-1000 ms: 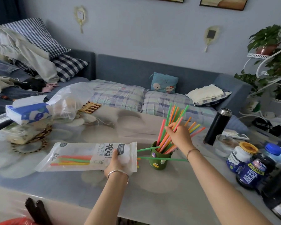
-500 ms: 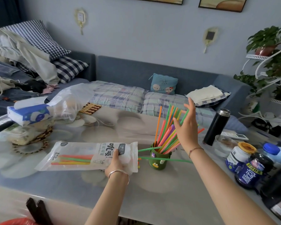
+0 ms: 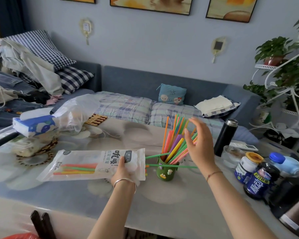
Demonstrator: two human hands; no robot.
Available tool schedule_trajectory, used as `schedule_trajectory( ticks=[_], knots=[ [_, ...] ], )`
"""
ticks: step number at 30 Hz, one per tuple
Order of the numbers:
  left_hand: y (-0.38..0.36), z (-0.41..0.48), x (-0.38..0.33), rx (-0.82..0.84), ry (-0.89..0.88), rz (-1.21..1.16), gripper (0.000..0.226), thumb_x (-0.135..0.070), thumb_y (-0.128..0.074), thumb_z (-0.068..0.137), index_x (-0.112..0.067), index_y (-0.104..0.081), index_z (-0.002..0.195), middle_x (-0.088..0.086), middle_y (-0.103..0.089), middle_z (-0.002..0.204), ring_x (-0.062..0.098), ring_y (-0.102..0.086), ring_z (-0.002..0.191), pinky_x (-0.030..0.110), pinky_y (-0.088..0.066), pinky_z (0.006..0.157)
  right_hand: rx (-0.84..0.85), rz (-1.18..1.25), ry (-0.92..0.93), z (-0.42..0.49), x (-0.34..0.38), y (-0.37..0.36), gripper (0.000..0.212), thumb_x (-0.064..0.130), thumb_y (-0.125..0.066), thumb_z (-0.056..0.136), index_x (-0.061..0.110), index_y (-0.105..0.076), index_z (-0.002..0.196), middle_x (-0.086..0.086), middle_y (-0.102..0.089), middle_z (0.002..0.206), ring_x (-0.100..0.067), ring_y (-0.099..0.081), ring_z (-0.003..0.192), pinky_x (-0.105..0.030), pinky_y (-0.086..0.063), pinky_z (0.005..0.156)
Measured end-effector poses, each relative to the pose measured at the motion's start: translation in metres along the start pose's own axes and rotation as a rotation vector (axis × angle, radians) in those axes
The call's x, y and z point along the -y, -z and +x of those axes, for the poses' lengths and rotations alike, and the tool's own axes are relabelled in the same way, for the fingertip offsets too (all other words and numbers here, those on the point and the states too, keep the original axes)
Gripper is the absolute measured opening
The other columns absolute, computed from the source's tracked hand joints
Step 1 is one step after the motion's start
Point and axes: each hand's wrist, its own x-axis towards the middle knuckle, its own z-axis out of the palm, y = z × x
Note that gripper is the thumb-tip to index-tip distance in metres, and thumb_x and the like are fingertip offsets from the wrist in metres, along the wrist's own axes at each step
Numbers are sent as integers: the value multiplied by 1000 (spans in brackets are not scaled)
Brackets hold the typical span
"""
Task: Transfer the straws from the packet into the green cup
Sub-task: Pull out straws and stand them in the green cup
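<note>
Straws (image 3: 177, 144) stand fanned in the green cup (image 3: 167, 170), frame centre, on the bench (image 3: 162, 204). Right hand (image 3: 199, 145) just right of them, fingers (image 3: 194, 123) spread, released. Left hand (image 3: 126, 168) grasps the crinkled clear plastic packet (image 3: 86, 164); a few straws remain inside.

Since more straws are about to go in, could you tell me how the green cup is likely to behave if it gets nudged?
The green cup looks small and probably light, so a nudge may slide it on the smooth table. The straws stand far above its rim and lean right, so it could tip that way. The open right hand hovers beside them, not steadying it.
</note>
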Motion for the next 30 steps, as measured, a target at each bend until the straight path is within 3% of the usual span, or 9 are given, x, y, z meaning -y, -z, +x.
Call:
schedule_trajectory(
  ticks=[7, 12, 14, 17, 19, 21, 24, 28, 30],
  knots=[
    [2, -3, -14, 2, -46, -29, 67, -24, -77, 81, -7, -46, 138, 9, -61, 136, 23, -57, 96, 37, -50, 95, -114, 47, -73, -41, -5, 5, 40, 27, -50, 93, 6, -51, 127, -10, -52, 133, -22, -45, 129, -36, -36, 110],
    [2, -7, -18, 22, -25, -45, 70, -25, -79, 79, -8, -46, 138, 8, -61, 135, 25, -60, 96, 40, -52, 96, -174, 120, -76, -61, 14, 6, 21, 19, -49, 92, 5, -60, 102, -8, -61, 106, -20, -57, 105, -30, -44, 96],
    [3, -9, -21, 56, -4, -68, 72, -28, -81, 76, -11, -48, 139, 7, -62, 135, 26, -63, 98, 44, -53, 97, -188, 205, -225, -70, 19, 0, 21, 23, -49, 92, 7, -61, 98, -4, -61, 99, -13, -57, 97, -25, -46, 90],
    [3, -13, -26, 95, -9, -61, 72, -31, -83, 73, -10, -52, 135, 6, -65, 130, 27, -66, 103, 44, -54, 96, -242, 463, -720, -75, 31, -8, 24, 24, -47, 96, 7, -62, 105, -5, -62, 104, -11, -55, 98, -33, -45, 93],
    [4, -16, -27, 99, -74, -27, 67, -28, -82, 76, -7, -54, 133, 2, -64, 120, 26, -65, 101, 40, -54, 94, -174, 780, -1071, -70, 39, -12, 32, 29, -39, 99, 7, -59, 112, -7, -61, 110, -17, -55, 102, -35, -42, 99],
    [3, -26, -28, 132, -170, 38, 64, -25, -81, 78, -6, -55, 133, 4, -63, 115, 24, -63, 101, 36, -52, 93, -94, 1223, -1267, -67, 51, -17, 36, 33, -34, 100, 7, -57, 109, -8, -59, 110, -23, -56, 104, -40, -39, 105],
    [0, -43, -29, 197, -301, 154, 57, -25, -81, 78, -3, -61, 127, 7, -66, 117, 25, -64, 108, 36, -50, 99, -79, 1574, -1363, -70, 70, -28, 43, 39, -31, 99, 5, -55, 111, -11, -61, 108, -30, -57, 106, -41, -42, 98],
    [-4, -58, -27, 321, -414, 353, 23, -19, -79, 80, -10, -67, 97, 3, -68, 90, 14, -63, 79, 18, -51, 65, -137, 1710, -1449, -74, 84, -42, 28, 30, -39, 97, 11, -59, 93, -10, -73, 87, -25, -67, 87, -36, -53, 77],
    [-4, -61, -24, 387, -460, 420, 15, -17, -80, 79, -13, -68, 86, -1, -69, 81, 4, -65, 67, 10, -50, 52, -71, 1667, -1476, -78, 91, -48, 27, 26, -36, 98, 13, -60, 96, -14, -70, 96, -26, -63, 88, -37, -49, 74]
  ],
)
